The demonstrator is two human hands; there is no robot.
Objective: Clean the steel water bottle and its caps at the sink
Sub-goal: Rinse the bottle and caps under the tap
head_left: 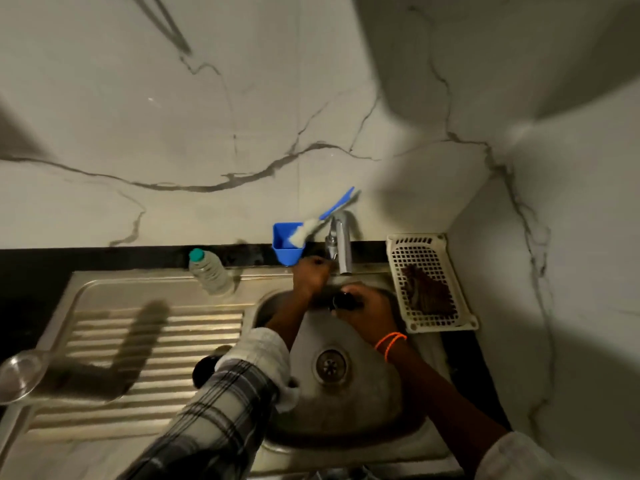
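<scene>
Presently, the right hand [367, 313] is gripping a dark cap [344, 301] over the sink [346, 403] basin. Beyond it, the left hand [310, 273] is reaching to the tap [341, 244]; its grasp cannot be determined. A second dark object [204, 370] is sitting on the drainboard [121, 341], partly hidden by the left sleeve. Farther back, a blue brush [322, 220] is resting in a blue holder [285, 249].
</scene>
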